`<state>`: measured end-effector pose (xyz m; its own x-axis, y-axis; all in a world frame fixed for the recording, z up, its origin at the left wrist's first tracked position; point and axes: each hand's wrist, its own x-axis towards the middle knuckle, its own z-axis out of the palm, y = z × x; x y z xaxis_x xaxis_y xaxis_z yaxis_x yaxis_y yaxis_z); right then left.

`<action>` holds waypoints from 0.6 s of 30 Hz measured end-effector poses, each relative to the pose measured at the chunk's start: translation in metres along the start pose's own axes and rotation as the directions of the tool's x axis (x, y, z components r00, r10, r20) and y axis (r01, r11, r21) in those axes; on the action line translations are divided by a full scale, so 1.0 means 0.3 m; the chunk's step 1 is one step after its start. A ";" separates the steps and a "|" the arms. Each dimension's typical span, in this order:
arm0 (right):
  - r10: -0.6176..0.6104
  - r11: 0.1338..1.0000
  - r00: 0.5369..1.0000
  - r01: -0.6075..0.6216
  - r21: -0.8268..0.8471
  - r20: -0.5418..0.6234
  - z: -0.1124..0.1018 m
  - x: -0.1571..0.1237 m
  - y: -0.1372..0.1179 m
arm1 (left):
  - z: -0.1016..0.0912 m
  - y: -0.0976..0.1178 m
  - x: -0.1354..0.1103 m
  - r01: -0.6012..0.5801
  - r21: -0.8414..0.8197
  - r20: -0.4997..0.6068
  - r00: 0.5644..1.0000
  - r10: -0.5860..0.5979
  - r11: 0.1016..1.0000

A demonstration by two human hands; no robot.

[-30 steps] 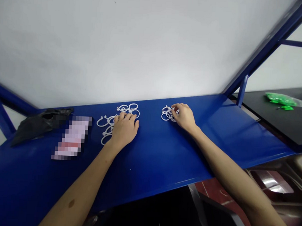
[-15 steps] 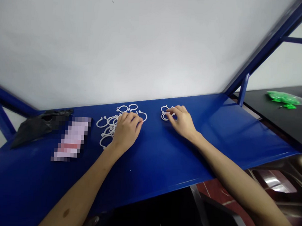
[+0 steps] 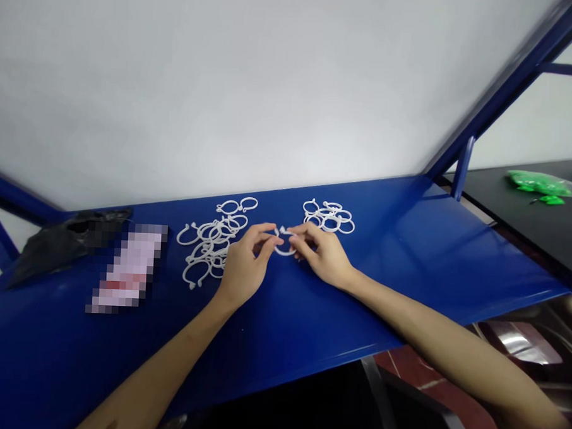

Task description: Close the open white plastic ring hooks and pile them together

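Note:
Between my two hands is a white plastic curtain ring, its gap and small end knobs facing the wall. My left hand pinches it on one side, thumb against fingers. On the other side my right hand grips it the same way. Just left of my left hand lies a loose pile of several white rings, some with their gaps apart. Beyond my right hand rests a smaller cluster of white rings, partly overlapping.
A blue metal shelf carries everything, with a white wall behind. At the left lie a black plastic bag and a blurred pinkish item. Blue posts rise at the right; a green-filled bag lies on a black table.
My left hand has taken a ring from the pile and moved right. My right hand has left the right-hand cluster, moved toward me and left, and taken hold of the same ring.

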<state>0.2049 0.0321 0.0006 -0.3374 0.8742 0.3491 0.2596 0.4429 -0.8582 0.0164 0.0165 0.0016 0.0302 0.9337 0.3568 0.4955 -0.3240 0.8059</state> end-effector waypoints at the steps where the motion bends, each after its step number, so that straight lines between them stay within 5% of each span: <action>1: -0.020 0.999 1.000 0.021 -0.038 0.023 0.001 -0.003 0.001 | -0.002 0.001 0.000 0.039 -0.043 0.039 0.999 -0.037 0.998; 6: -0.187 0.964 0.980 0.195 -0.181 0.062 0.006 -0.021 -0.010 | -0.003 0.017 -0.016 0.021 -0.009 0.001 1.000 -0.021 1.000; 12: -0.336 0.875 0.931 0.365 -0.319 0.143 -0.012 -0.033 -0.013 | 0.003 0.023 -0.034 -0.180 0.126 -0.027 0.982 0.185 0.976; 18: -0.336 0.823 0.926 0.378 -0.424 0.173 -0.018 -0.029 -0.002 | -0.003 0.005 -0.030 -0.275 0.199 0.021 0.961 0.277 0.941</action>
<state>0.2125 0.0252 0.0001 -0.5565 0.6261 0.5463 0.4696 0.7793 -0.4148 0.0162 0.0074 -0.0001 0.1847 0.8107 0.5556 0.6306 -0.5313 0.5657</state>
